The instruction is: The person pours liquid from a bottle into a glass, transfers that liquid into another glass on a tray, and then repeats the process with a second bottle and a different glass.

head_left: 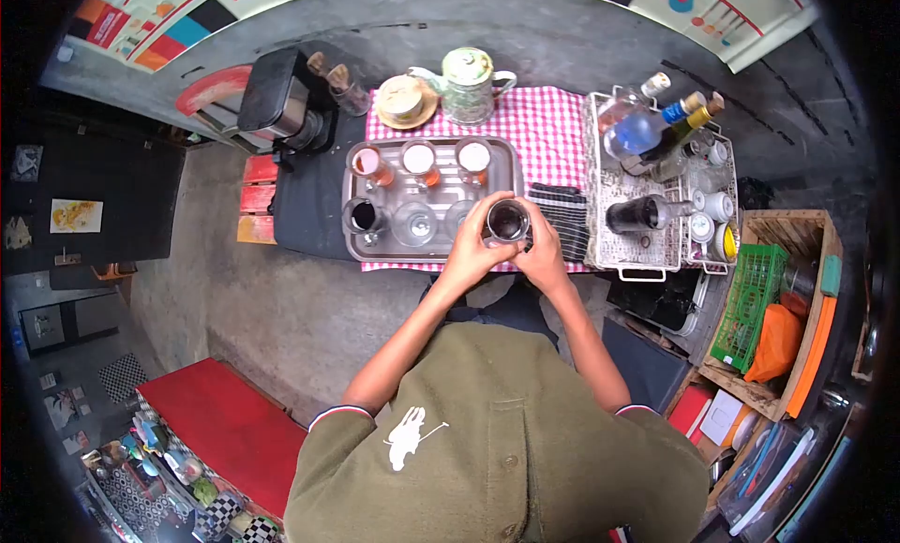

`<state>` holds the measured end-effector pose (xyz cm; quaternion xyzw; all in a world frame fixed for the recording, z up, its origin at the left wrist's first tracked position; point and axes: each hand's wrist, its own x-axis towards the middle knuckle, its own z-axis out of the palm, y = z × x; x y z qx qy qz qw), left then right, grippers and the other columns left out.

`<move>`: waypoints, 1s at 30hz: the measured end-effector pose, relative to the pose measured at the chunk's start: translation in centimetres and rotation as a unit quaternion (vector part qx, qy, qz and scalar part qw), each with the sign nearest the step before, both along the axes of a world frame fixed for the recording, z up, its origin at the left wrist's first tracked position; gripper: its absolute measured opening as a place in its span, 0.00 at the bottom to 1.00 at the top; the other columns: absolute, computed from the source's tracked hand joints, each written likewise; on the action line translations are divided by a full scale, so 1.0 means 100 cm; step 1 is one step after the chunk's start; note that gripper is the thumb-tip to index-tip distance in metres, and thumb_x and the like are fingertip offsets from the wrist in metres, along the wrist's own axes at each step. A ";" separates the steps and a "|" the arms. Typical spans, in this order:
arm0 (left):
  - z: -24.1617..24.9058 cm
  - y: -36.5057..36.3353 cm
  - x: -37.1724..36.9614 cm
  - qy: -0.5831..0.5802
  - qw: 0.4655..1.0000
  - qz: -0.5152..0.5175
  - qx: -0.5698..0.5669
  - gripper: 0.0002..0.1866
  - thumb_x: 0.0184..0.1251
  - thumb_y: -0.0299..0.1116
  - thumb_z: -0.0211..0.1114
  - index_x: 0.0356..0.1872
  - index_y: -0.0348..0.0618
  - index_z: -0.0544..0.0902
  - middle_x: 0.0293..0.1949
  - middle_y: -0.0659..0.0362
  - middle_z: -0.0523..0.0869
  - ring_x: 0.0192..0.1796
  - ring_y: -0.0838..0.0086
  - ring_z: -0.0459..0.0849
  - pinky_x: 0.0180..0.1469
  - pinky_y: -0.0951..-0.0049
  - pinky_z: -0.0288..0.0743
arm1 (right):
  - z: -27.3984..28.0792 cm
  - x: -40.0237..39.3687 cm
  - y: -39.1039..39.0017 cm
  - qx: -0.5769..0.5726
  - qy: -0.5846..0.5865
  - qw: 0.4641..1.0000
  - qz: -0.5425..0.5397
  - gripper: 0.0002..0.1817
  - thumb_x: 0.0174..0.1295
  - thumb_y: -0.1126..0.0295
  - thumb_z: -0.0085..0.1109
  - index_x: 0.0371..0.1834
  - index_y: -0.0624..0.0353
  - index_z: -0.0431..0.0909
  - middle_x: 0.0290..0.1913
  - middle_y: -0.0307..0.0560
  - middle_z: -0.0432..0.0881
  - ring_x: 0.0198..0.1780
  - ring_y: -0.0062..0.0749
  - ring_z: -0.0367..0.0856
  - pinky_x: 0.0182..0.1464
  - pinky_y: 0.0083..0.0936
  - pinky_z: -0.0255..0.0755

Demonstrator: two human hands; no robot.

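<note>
My left hand [474,251] and my right hand [544,252] are both wrapped around a glass of dark liquid [507,221], held at the front right corner of a metal tray [394,250]. Three glasses of reddish drink with pale tops, one of them a stemmed glass [419,159], stand in the tray's back row. In the front row are a glass with dark contents [361,217] and a clear glass [413,224]. Another clear glass [457,215] is partly hidden behind my left hand. A striped dark cloth [561,210] lies just right of my right hand.
A white wire basket [594,168] on the right holds bottles, a lying bottle of dark liquid [647,213] and jars. Behind the tray stand a patterned teapot [468,86] and a cup on a saucer [403,101]. A black coffee machine [277,98] is at left.
</note>
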<state>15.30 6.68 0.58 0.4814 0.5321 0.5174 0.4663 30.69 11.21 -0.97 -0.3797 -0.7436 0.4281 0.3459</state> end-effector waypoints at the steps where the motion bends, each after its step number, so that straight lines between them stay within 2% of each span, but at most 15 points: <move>1: 0.000 -0.004 -0.011 0.025 1.000 0.002 0.007 0.41 0.48 0.29 0.79 0.68 0.39 0.73 0.62 0.54 0.79 0.65 0.69 0.78 0.69 0.66 0.69 | -0.003 -0.009 -0.003 0.001 -0.001 1.000 -0.001 0.39 0.50 0.67 0.78 0.66 0.63 0.69 0.60 0.60 0.79 0.63 0.54 0.80 0.62 0.40 0.74; 2: -0.007 -0.008 -0.020 0.014 1.000 -0.002 -0.005 0.42 0.48 0.31 0.79 0.69 0.40 0.73 0.63 0.53 0.78 0.66 0.67 0.77 0.70 0.65 0.68 | -0.011 -0.018 -0.006 0.029 -0.004 1.000 -0.012 0.39 0.50 0.65 0.80 0.65 0.63 0.70 0.59 0.60 0.80 0.62 0.53 0.81 0.60 0.39 0.76; 5: 0.003 -0.019 -0.047 0.018 1.000 -0.007 -0.002 0.43 0.48 0.33 0.81 0.69 0.39 0.73 0.63 0.52 0.78 0.67 0.66 0.77 0.70 0.64 0.68 | 0.001 -0.046 -0.019 -0.027 0.006 1.000 -0.014 0.39 0.49 0.63 0.81 0.64 0.63 0.72 0.58 0.59 0.81 0.60 0.52 0.83 0.59 0.39 0.77; 9: 0.002 -0.032 -0.083 0.094 0.995 -0.009 0.031 0.47 0.47 0.39 0.83 0.71 0.39 0.70 0.65 0.51 0.77 0.67 0.64 0.77 0.69 0.63 0.70 | 0.003 -0.076 -0.031 0.014 0.004 0.999 -0.029 0.39 0.48 0.61 0.82 0.63 0.61 0.73 0.56 0.57 0.83 0.58 0.51 0.84 0.57 0.40 0.77; 10: 0.009 -0.038 -0.091 0.082 0.996 -0.014 -0.017 0.48 0.47 0.40 0.83 0.71 0.40 0.69 0.66 0.51 0.77 0.66 0.63 0.78 0.67 0.63 0.72 | 0.001 -0.081 -0.034 0.007 -0.009 0.999 -0.033 0.38 0.49 0.61 0.81 0.63 0.60 0.73 0.55 0.56 0.84 0.58 0.51 0.84 0.58 0.41 0.76; 13: 0.014 -0.059 -0.118 0.072 0.996 0.011 -0.047 0.48 0.48 0.40 0.83 0.71 0.41 0.69 0.66 0.51 0.77 0.65 0.64 0.79 0.65 0.64 0.74 | 0.001 -0.099 -0.040 -0.014 0.004 0.999 -0.035 0.38 0.48 0.62 0.81 0.62 0.60 0.74 0.55 0.55 0.84 0.58 0.50 0.84 0.60 0.41 0.75; 17: -0.010 -0.084 -0.162 0.218 0.974 0.062 -0.001 0.43 0.47 0.40 0.83 0.66 0.40 0.74 0.61 0.51 0.80 0.60 0.63 0.82 0.61 0.64 0.76 | -0.003 -0.119 -0.039 -0.001 -0.007 1.000 -0.026 0.38 0.47 0.64 0.81 0.62 0.61 0.74 0.54 0.54 0.85 0.58 0.48 0.84 0.60 0.40 0.75; 18: -0.022 -0.088 -0.170 0.208 0.973 0.099 0.013 0.40 0.48 0.39 0.82 0.64 0.41 0.76 0.59 0.50 0.81 0.58 0.61 0.82 0.61 0.62 0.75 | -0.005 -0.124 -0.038 -0.004 -0.007 1.000 -0.025 0.38 0.47 0.65 0.81 0.62 0.61 0.74 0.54 0.54 0.85 0.58 0.47 0.84 0.60 0.40 0.75; 19: -0.028 -0.093 -0.178 0.228 0.965 0.128 0.026 0.40 0.49 0.40 0.82 0.64 0.40 0.75 0.60 0.49 0.80 0.61 0.59 0.80 0.63 0.61 0.73 | -0.008 -0.129 -0.036 -0.008 -0.006 1.000 -0.026 0.38 0.47 0.65 0.81 0.62 0.61 0.74 0.53 0.54 0.85 0.57 0.47 0.84 0.60 0.39 0.76; 21: -0.064 -0.100 -0.199 0.335 0.925 0.169 0.059 0.44 0.47 0.41 0.83 0.67 0.39 0.72 0.65 0.48 0.76 0.66 0.56 0.76 0.67 0.58 0.70 | -0.010 -0.139 -0.033 0.009 -0.020 0.999 -0.024 0.37 0.47 0.66 0.81 0.62 0.62 0.74 0.52 0.54 0.85 0.56 0.43 0.86 0.58 0.37 0.77; 24: -0.084 -0.103 -0.211 0.359 0.913 0.192 -0.001 0.54 0.46 0.43 0.84 0.74 0.37 0.62 0.71 0.44 0.68 0.73 0.51 0.69 0.73 0.56 0.64 | -0.016 -0.149 -0.028 0.001 -0.004 1.000 -0.025 0.37 0.49 0.67 0.80 0.62 0.62 0.73 0.53 0.54 0.85 0.56 0.40 0.86 0.59 0.35 0.76; 27: -0.117 -0.094 -0.219 0.281 0.940 0.192 -0.034 0.64 0.44 0.44 0.85 0.79 0.38 0.50 0.75 0.39 0.62 0.77 0.48 0.62 0.77 0.56 0.58 | -0.018 -0.155 -0.026 -0.031 -0.003 0.999 -0.014 0.37 0.50 0.70 0.79 0.65 0.64 0.72 0.55 0.52 0.84 0.58 0.36 0.83 0.63 0.32 0.74; 28: -0.128 -0.091 -0.222 0.243 0.953 0.181 -0.025 0.70 0.44 0.43 0.86 0.81 0.40 0.40 0.77 0.36 0.57 0.79 0.48 0.59 0.79 0.56 0.54 | -0.018 -0.156 -0.026 -0.032 -0.005 0.999 -0.012 0.37 0.50 0.69 0.79 0.64 0.64 0.72 0.55 0.52 0.84 0.58 0.35 0.83 0.63 0.32 0.74; 30: -0.140 -0.085 -0.223 0.189 0.966 0.177 -0.010 0.71 0.43 0.41 0.86 0.80 0.38 0.39 0.77 0.35 0.57 0.80 0.48 0.58 0.79 0.55 0.55 | -0.016 -0.158 -0.026 -0.017 -0.005 1.000 -0.012 0.37 0.50 0.69 0.79 0.64 0.62 0.72 0.55 0.53 0.85 0.58 0.37 0.84 0.61 0.33 0.75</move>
